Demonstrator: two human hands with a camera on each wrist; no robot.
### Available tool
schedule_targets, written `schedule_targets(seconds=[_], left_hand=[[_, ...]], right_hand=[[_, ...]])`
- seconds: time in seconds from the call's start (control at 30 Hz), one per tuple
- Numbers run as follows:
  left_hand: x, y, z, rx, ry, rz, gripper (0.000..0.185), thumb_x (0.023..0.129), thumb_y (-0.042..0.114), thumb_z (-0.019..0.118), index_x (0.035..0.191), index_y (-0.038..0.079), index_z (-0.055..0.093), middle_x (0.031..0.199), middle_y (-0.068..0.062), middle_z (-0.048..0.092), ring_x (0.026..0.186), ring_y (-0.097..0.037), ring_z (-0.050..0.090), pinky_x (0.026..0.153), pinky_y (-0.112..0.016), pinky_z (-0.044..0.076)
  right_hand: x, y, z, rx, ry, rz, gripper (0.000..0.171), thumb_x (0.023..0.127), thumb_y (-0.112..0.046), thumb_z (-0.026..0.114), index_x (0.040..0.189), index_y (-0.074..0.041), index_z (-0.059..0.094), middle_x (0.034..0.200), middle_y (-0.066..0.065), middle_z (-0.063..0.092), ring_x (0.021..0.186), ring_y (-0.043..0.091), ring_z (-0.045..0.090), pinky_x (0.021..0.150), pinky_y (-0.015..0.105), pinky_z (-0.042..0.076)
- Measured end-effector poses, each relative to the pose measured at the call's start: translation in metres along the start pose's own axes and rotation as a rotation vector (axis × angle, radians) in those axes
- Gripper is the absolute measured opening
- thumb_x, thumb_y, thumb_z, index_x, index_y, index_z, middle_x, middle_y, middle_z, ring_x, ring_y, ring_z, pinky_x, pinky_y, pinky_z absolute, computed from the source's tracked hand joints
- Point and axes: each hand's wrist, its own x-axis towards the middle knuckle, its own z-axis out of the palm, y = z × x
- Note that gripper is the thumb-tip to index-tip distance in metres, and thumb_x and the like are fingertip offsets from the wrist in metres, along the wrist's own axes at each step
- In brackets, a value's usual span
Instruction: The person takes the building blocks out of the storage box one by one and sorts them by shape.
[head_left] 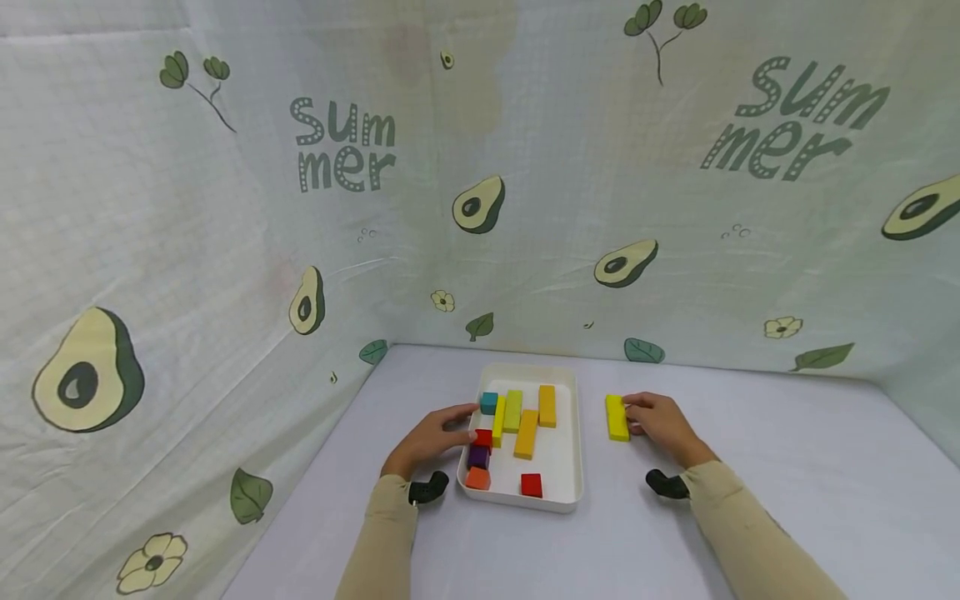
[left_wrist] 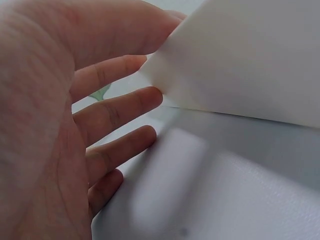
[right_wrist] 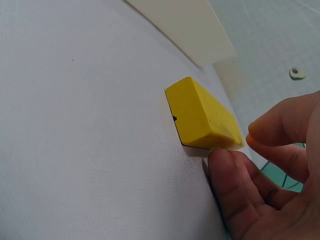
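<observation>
A yellow block (head_left: 617, 418) lies on the table right of the white tray. My right hand (head_left: 663, 425) is at the block's right side with fingers bent. In the right wrist view, the fingertips are close to one end of the yellow block (right_wrist: 202, 115), not wrapped round it. My left hand (head_left: 431, 437) rests at the tray's (head_left: 579, 450) left rim, its thumb tip near a red block (head_left: 483, 439). In the left wrist view, loosely extended fingers (left_wrist: 130, 105) lie along the tray's outer wall (left_wrist: 240, 65); the thumb tip is partly hidden.
Inside the tray are a teal block (head_left: 489, 403), a purple block (head_left: 478, 457), an orange block (head_left: 477, 478), another red block (head_left: 531, 485) and several long yellow and amber blocks (head_left: 526, 434). A printed cloth (head_left: 540, 317) hangs behind and left of the table.
</observation>
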Motion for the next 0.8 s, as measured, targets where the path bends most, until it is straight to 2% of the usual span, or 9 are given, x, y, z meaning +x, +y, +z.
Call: schedule_targets(seconds=[0.17,0.37,0.47,0.57,0.8], left_hand=[[0.000,0.000,-0.001,0.004,-0.012,0.010,0.065,0.081,0.054,0.076,0.141,0.039,0.057,0.152,-0.001,0.047,0.143,-0.033,0.035,0.111,-0.067,0.029],[0.000,0.000,-0.003,0.050,-0.061,0.103,0.072,0.081,0.053,0.077,0.147,0.036,0.052,0.159,0.019,0.030,0.150,-0.022,0.023,0.116,-0.063,0.021],[0.000,0.001,-0.004,0.067,-0.086,0.125,0.070,0.083,0.053,0.076,0.146,0.034,0.054,0.158,0.024,0.028,0.151,-0.020,0.021,0.117,-0.062,0.019],[0.000,0.001,-0.005,0.067,-0.105,0.136,0.066,0.084,0.052,0.075,0.144,0.031,0.056,0.158,0.023,0.030,0.151,-0.022,0.021,0.116,-0.064,0.020],[-0.002,0.000,-0.006,0.059,-0.122,0.151,0.063,0.085,0.048,0.075,0.143,0.031,0.057,0.158,0.022,0.030,0.151,-0.023,0.021,0.115,-0.066,0.019]], right_hand=[[0.000,0.000,0.000,0.001,0.003,-0.005,0.042,0.101,-0.016,0.050,0.137,0.006,0.054,0.139,0.029,0.050,0.103,0.029,0.061,0.083,0.032,0.058],[-0.002,-0.006,-0.002,0.015,0.016,0.004,0.044,0.099,-0.018,0.050,0.138,0.003,0.053,0.137,0.026,0.052,0.104,0.030,0.059,0.085,0.033,0.057],[-0.002,-0.010,-0.003,0.008,0.046,0.002,0.043,0.100,-0.019,0.049,0.137,0.002,0.054,0.130,0.024,0.056,0.102,0.031,0.057,0.084,0.033,0.055],[-0.002,-0.015,-0.003,0.011,0.069,-0.003,0.042,0.102,-0.020,0.048,0.137,0.003,0.055,0.126,0.023,0.058,0.102,0.032,0.057,0.083,0.034,0.054],[-0.004,-0.032,0.005,0.061,0.040,-0.043,0.041,0.104,-0.022,0.049,0.137,0.003,0.055,0.132,0.024,0.056,0.110,0.033,0.057,0.090,0.037,0.055]])
